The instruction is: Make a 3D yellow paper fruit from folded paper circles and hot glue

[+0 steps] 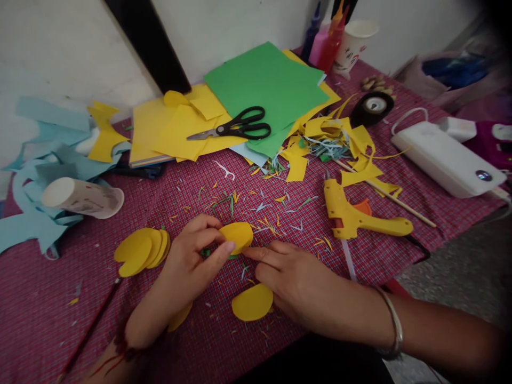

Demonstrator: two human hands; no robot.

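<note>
My left hand (196, 256) pinches a yellow paper petal (239, 236) between thumb and fingers just above the checked cloth. Meeting it from the right, my right hand (292, 280) has its index finger stretched to the petal's lower edge and its other fingers curled. Another yellow petal (252, 302) lies flat under my right hand. A stack of yellow petals (141, 250) sits left of my left hand. A further yellow piece (180, 317) shows under my left wrist.
A yellow glue gun (356, 216) lies right of my hands, a wooden stick (384, 192) behind it. Black scissors (238, 128) rest on yellow and green paper sheets (272, 85). A tipped paper cup (82, 197), blue paper scraps (40, 176), tape roll (372, 106), white box (444, 157), and glue bottles (326, 37) surround them.
</note>
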